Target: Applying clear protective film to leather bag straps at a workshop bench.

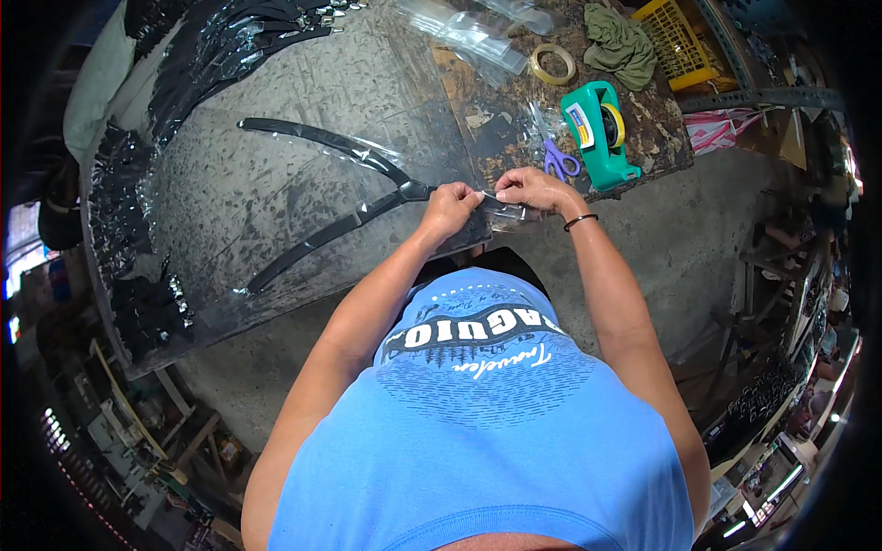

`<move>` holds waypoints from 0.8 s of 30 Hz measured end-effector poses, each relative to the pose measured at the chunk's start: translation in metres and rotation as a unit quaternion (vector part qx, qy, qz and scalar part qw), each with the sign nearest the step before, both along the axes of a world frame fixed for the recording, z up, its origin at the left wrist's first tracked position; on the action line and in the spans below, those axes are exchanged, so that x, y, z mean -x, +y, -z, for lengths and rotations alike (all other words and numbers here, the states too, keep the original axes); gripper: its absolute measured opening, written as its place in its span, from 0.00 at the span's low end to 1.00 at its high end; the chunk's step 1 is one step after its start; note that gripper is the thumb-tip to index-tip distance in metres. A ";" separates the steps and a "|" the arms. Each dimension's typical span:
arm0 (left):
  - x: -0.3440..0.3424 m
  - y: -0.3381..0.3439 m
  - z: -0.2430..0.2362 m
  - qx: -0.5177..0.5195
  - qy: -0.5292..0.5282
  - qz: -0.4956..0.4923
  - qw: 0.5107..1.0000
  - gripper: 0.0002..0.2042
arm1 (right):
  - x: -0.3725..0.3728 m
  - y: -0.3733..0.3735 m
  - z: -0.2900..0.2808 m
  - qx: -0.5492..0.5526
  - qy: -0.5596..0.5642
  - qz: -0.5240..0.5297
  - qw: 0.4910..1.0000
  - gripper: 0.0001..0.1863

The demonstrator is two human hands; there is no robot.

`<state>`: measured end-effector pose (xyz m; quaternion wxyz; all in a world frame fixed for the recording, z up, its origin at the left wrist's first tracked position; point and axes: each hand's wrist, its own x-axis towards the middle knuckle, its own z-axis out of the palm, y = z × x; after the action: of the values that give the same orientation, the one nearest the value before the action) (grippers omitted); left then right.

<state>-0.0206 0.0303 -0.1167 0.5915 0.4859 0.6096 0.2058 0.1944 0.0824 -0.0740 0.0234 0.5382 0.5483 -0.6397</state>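
Note:
Black Y-shaped suspenders point(358, 217) lie on the grey worktop with bits of clear plastic along both long straps and metal clips at their ends. My left hand point(452, 207) is closed on the short end of the suspenders, right of the junction. My right hand point(528, 191), a dark band on its wrist, pinches clear plastic point(508, 213) at that end, close to my left fingertips. Just beyond my right hand lie purple-handled scissors point(562, 163), their blades partly hidden among plastic, and a green tape dispenser point(582, 128) holding yellow tape.
Piles of black straps with clips point(127, 216) line the left side of the worktop point(220, 220). At the back are clear bags point(459, 41), a tape roll point(552, 64), a green cloth point(617, 46) and a yellow crate point(673, 46). Cluttered shelving point(772, 285) stands at right.

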 end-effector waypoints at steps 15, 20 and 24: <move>0.051 -0.009 -0.012 -0.056 0.210 -0.042 0.975 0.17 | -0.073 -0.037 0.011 -0.147 -0.059 0.062 0.986 0.14; 0.062 -0.010 -0.009 -0.043 0.222 -0.076 0.971 0.16 | -0.062 -0.049 0.011 -0.225 -0.091 0.114 0.963 0.12; 0.062 -0.013 -0.011 -0.036 0.221 -0.087 0.971 0.16 | -0.055 -0.057 0.014 -0.276 -0.079 0.140 0.948 0.12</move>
<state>-0.0826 0.0170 -0.1061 0.4042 0.4857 0.7571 0.1659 0.2493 0.0253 -0.0884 -0.1726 0.6435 0.6190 -0.4159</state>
